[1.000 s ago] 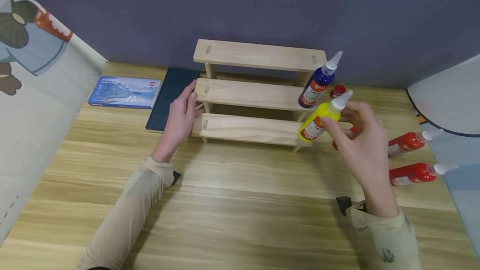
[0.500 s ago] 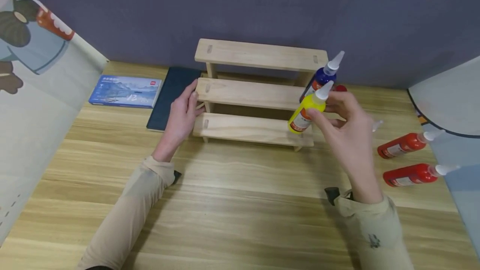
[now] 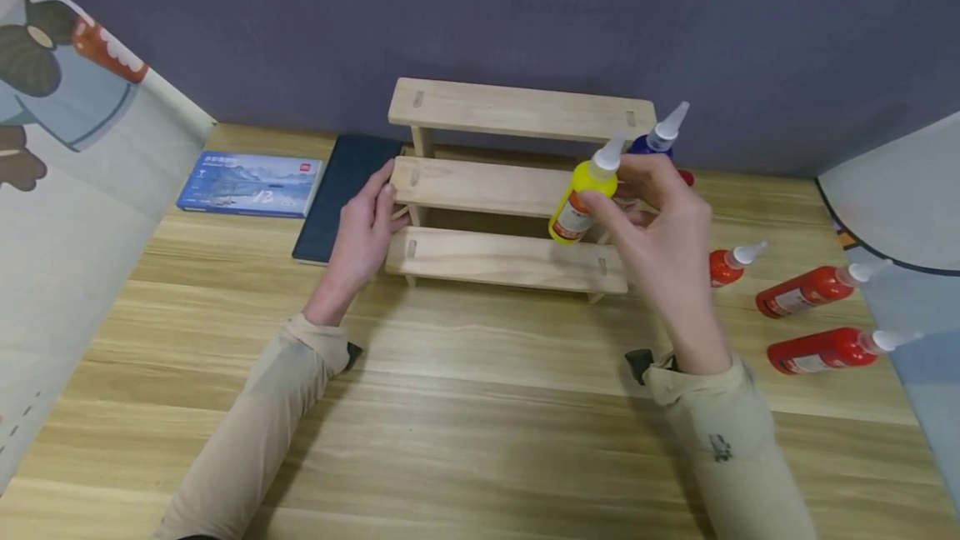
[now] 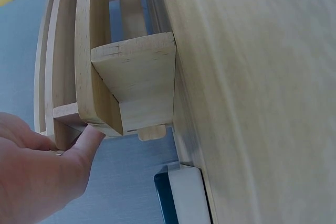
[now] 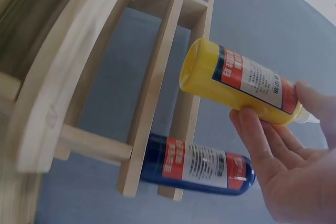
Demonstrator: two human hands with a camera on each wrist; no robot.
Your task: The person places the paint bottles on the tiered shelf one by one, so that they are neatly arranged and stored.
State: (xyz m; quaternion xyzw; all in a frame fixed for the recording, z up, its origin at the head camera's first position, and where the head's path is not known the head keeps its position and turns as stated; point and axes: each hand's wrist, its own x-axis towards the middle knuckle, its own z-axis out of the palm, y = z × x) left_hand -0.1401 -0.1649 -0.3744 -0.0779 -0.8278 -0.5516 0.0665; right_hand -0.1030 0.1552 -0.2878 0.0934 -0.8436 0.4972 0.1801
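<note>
Yellow bottle (image 3: 579, 205): hung just in front of the middle tier (image 3: 480, 186) of the wooden shelf stand (image 3: 517, 111), right of centre, tilted, with nozzle (image 3: 609, 154) up; showed no clear contact with the wood.
Right hand (image 3: 663, 227): clamped the yellow bottle by its upper part between thumb and fingers (image 5: 251, 124).
Left hand (image 3: 363, 227): gripped the stand's left end at the middle tier with thumb and fingers; apparently steadied it.
Blue bottle (image 5: 199, 165): stood at the stand's right end, apparently on the middle tier; was mostly hidden by the right hand in the head view.
Red bottles (image 3: 806, 292): occupied the tabletop (image 3: 480, 457) to the right.
Blue box (image 3: 250, 183) and dark board (image 3: 347, 202): lay left of the stand.
Step in hand: looked like bringing the yellow bottle to the stand, not yet set down.
Next move: seemed to call for straightening and lowering the bottle onto a tier, clear of the blue one, then loosening the fingers only with the base flat; probably called for a firm left-hand hold meanwhile.
</note>
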